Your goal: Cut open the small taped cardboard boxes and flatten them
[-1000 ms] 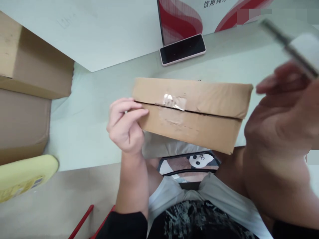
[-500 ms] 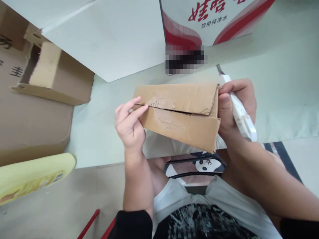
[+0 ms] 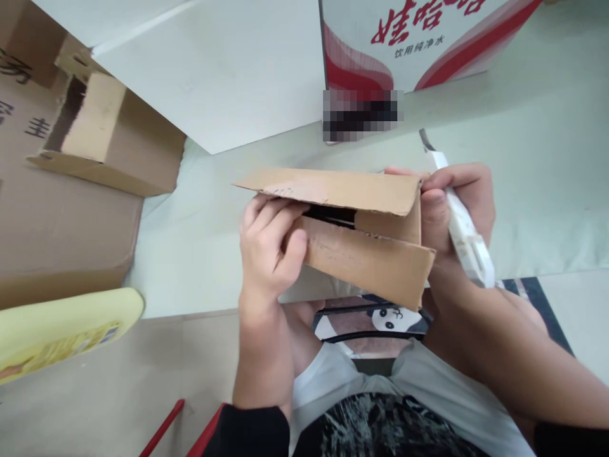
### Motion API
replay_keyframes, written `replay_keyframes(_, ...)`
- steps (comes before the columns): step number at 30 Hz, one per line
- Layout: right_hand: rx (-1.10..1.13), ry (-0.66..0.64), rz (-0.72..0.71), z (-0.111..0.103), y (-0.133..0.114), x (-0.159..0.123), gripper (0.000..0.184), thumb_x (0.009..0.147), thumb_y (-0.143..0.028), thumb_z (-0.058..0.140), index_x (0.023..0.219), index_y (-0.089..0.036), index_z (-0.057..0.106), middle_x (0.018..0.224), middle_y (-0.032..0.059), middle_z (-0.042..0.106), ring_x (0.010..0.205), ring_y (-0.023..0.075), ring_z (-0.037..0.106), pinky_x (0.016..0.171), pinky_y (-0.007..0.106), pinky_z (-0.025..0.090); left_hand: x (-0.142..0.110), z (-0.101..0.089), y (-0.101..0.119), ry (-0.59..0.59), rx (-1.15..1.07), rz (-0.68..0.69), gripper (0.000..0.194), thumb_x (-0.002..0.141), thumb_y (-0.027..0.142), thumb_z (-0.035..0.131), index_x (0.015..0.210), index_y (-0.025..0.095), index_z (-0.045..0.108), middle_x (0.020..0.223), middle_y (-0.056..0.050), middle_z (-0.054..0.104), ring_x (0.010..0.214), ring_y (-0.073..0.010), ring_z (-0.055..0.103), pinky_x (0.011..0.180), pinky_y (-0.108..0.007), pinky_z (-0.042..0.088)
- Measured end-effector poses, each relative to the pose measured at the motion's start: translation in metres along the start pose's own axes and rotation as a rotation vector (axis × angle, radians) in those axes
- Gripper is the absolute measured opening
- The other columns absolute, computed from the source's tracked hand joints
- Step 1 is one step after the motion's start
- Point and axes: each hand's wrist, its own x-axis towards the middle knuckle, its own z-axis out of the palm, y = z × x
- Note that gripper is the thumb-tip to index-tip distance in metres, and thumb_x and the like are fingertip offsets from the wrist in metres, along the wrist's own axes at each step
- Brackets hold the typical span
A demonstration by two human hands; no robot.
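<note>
Pale worktop [image 3: 537, 197] lies beneath the cardboard box [image 3: 371, 257], right hand [image 3: 478, 193] grip closed on box end and white cutter [image 3: 460, 225], left hand [image 3: 269, 251] half-curled into the gap, hold hidden; opening seems in progress, next move likely wanting the upper flap [image 3: 342, 189] lifted wider.

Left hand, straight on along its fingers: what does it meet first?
Left hand: likely the dark thing inside the cardboard box, through its open gap. Depth is unclear; the upper flap may come first.
</note>
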Motion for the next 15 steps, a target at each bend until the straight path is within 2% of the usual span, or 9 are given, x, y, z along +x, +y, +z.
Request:
replay_keyframes(1, -0.022, -0.018, -0.002, 0.000, -0.002, -0.001, 0.018, 0.104, -0.044, 0.062, 0.103, -0.027, 0.056, 0.111, 0.0026, 0.082, 0.109, 0.0237, 0.079, 0.092, 0.045, 0.063, 0.001, 0.000, 0.004, 0.016, 0.010, 0.003, 0.041, 0.104, 0.053, 0.044, 0.091, 0.022, 0.068, 0.085, -0.005, 0.066, 0.090, -0.0237, 0.059, 0.089, -0.043, 0.048)
replay_keyframes(3, -0.072, -0.045, -0.008, -0.001, -0.006, -0.001, 0.018, 0.104, -0.047, 0.060, 0.103, -0.029, 0.055, 0.117, 0.0022, 0.081, 0.110, 0.0241, 0.078, 0.094, 0.049, 0.064, 0.002, 0.002, 0.009, 0.157, -0.009, -0.010, 0.050, 0.101, 0.062, 0.045, 0.071, 0.023, 0.053, 0.067, -0.001, 0.054, 0.071, -0.0200, 0.051, 0.078, -0.042, 0.045)
replay_keyframes(7, -0.039, -0.066, 0.023, -0.012, -0.005, 0.006, 0.024, 0.101, -0.053, 0.061, 0.102, -0.031, 0.053, 0.111, 0.0014, 0.079, 0.109, 0.0246, 0.079, 0.094, 0.051, 0.066, 0.000, -0.005, -0.005, 0.580, -0.280, 0.004, 0.054, 0.101, 0.042, 0.046, 0.053, 0.021, 0.030, 0.050, 0.001, 0.032, 0.054, -0.0165, 0.033, 0.066, -0.038, 0.035)
replay_keyframes(8, -0.006, -0.070, 0.033, -0.016, -0.004, 0.009, 0.025, 0.100, -0.054, 0.062, 0.103, -0.031, 0.053, 0.108, 0.0008, 0.079, 0.107, 0.0243, 0.079, 0.090, 0.049, 0.068, 0.000, -0.011, -0.013, 0.557, -0.375, 0.046, 0.057, 0.100, 0.041, 0.045, 0.050, 0.020, 0.030, 0.047, 0.000, 0.032, 0.053, -0.0165, 0.031, 0.065, -0.038, 0.034)
replay_keyframes(9, 0.026, -0.084, 0.043, -0.020, -0.003, 0.012, 0.026, 0.099, -0.055, 0.063, 0.103, -0.031, 0.053, 0.105, 0.0000, 0.078, 0.105, 0.0239, 0.079, 0.088, 0.048, 0.068, 0.001, -0.016, -0.023, 0.478, -0.468, -0.015, 0.058, 0.100, 0.043, 0.046, 0.048, 0.020, 0.030, 0.046, -0.001, 0.031, 0.054, -0.0170, 0.031, 0.068, -0.039, 0.036)
replay_keyframes(11, 0.078, -0.147, 0.061, -0.027, -0.004, 0.015, 0.027, 0.098, -0.055, 0.065, 0.103, -0.031, 0.052, 0.105, -0.0008, 0.078, 0.105, 0.0231, 0.079, 0.089, 0.047, 0.068, 0.001, -0.024, -0.041, 0.092, -0.750, -0.126, 0.066, 0.098, 0.058, 0.048, 0.044, 0.022, 0.034, 0.043, -0.002, 0.028, 0.054, -0.0182, 0.033, 0.065, -0.039, 0.038)
replay_keyframes(12, 0.095, -0.205, 0.070, -0.029, -0.004, 0.016, 0.027, 0.098, -0.054, 0.066, 0.103, -0.032, 0.052, 0.108, -0.0003, 0.078, 0.106, 0.0228, 0.079, 0.093, 0.047, 0.067, 0.002, -0.024, -0.046, -0.050, -0.862, -0.185, 0.068, 0.096, 0.064, 0.049, 0.043, 0.022, 0.038, 0.041, -0.002, 0.028, 0.053, -0.0181, 0.033, 0.063, -0.039, 0.038)
replay_keyframes(13, 0.107, -0.278, 0.079, -0.030, -0.006, 0.016, 0.027, 0.097, -0.053, 0.067, 0.103, -0.031, 0.052, 0.113, 0.0008, 0.078, 0.108, 0.0229, 0.078, 0.097, 0.048, 0.064, 0.002, -0.020, -0.049, -0.150, -0.925, -0.284, 0.069, 0.094, 0.066, 0.051, 0.043, 0.022, 0.041, 0.042, -0.003, 0.030, 0.054, -0.0181, 0.035, 0.065, -0.039, 0.040)
replay_keyframes(15, 0.133, -0.457, 0.104, -0.028, -0.007, 0.015, 0.032, 0.094, -0.052, 0.072, 0.104, -0.031, 0.051, 0.126, 0.0044, 0.077, 0.117, 0.0246, 0.074, 0.108, 0.051, 0.058, 0.001, -0.003, -0.046, -0.230, -1.052, -0.403, 0.071, 0.091, 0.069, 0.059, 0.041, 0.022, 0.039, 0.041, -0.002, 0.028, 0.052, -0.0170, 0.036, 0.063, -0.039, 0.040)
